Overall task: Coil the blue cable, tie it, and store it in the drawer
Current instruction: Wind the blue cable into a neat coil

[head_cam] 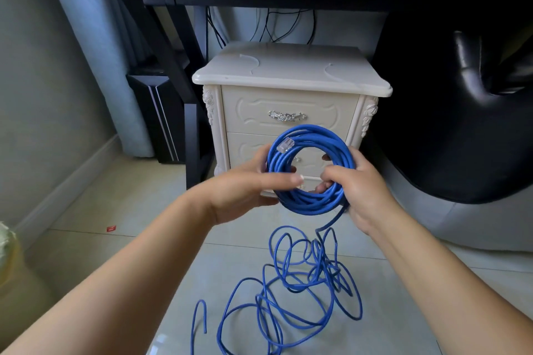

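Coiling partway | left hand (245, 196) and right hand (364, 181) both grip blue network-cable coil (311, 203) before cream carved cabinet (288, 72) | loose tangle (302, 282) nearer than cabinet, uncoiled | untied | drawers (253, 112) closed

The blue cable (310, 202) is partly coiled, upright before the seemingly shut drawer (288, 104); the rest hangs tangled.

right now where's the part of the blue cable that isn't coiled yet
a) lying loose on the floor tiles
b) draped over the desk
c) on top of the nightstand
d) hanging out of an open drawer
a: from the coil held in the left hand and right hand, the uncoiled cable trails down and lies in loose tangled loops on the floor tiles.
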`<state>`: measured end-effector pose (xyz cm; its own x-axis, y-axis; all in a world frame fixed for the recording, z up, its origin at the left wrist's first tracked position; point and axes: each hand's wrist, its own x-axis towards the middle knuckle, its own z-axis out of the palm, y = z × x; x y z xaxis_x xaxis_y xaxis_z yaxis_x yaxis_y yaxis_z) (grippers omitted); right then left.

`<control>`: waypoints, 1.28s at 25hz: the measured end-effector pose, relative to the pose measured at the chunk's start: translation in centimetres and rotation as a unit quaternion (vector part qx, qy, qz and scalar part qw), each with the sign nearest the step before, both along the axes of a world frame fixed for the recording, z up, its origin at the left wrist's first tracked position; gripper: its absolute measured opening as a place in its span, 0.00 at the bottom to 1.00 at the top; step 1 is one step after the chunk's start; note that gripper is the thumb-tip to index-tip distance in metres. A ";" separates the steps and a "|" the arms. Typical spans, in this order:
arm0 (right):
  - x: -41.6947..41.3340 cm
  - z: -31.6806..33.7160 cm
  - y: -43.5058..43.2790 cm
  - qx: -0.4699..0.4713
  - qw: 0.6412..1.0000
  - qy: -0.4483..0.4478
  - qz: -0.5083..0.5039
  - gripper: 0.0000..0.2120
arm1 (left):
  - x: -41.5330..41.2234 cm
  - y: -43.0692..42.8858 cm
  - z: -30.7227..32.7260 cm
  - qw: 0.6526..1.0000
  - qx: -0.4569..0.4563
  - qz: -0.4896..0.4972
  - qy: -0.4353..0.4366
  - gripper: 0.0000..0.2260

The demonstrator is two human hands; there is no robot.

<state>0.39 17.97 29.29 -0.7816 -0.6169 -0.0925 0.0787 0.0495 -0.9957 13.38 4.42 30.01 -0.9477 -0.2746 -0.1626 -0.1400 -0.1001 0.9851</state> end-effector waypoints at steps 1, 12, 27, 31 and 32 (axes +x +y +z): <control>-0.2 0.0 0.1 0.003 1.000 0.017 0.012 0.15 | 0.2 -0.5 0.3 1.000 0.013 -0.019 0.018 0.30; 0.2 -0.1 -0.2 0.088 0.972 0.195 0.100 0.15 | -0.9 1.0 0.2 0.953 -0.284 0.096 -0.051 0.07; 1.5 -0.3 -0.3 -0.067 0.974 -0.168 0.139 0.23 | -1.6 1.6 -0.7 0.934 -0.046 0.346 0.078 0.05; 2.1 -0.6 -1.1 -0.106 0.981 -0.150 0.055 0.12 | -2.0 3.0 -0.6 0.933 0.051 0.347 0.077 0.03; 1.9 -0.6 -1.1 -0.119 0.981 -0.152 0.020 0.10 | -2.2 3.6 -0.6 0.938 0.060 0.332 0.075 0.03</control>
<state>2.28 16.83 28.65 -0.7142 -0.6794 -0.1681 0.3774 -0.1716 -0.9100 11.20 7.97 29.38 -0.5887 -0.8010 -0.1086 0.1321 -0.2279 0.9647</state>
